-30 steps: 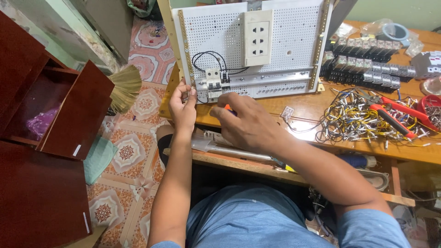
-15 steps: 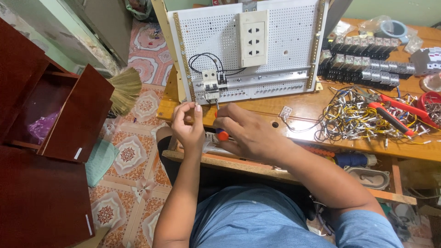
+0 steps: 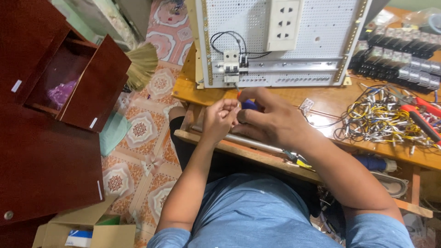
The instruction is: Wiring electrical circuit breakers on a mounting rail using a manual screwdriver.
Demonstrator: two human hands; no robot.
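Bench wiring, fine-handling step: left hand [image 3: 219, 118] and right hand [image 3: 271, 121], both curled nearly closed, meet over the wooden bench [image 3: 285, 98] just below the perforated panel [image 3: 257, 27], right gripping an orange-tipped screwdriver [image 3: 245, 102], left's pinched item too small to identify; steady tip alignment seems required.

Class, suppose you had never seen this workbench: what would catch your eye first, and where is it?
First, the two hands meeting at the table's front edge: the left hand pinching something small against the right hand, which holds a screwdriver with a blue and orange handle. Behind them stands a white perforated panel with a socket strip and breaker. To the right lies a tangle of coloured wires.
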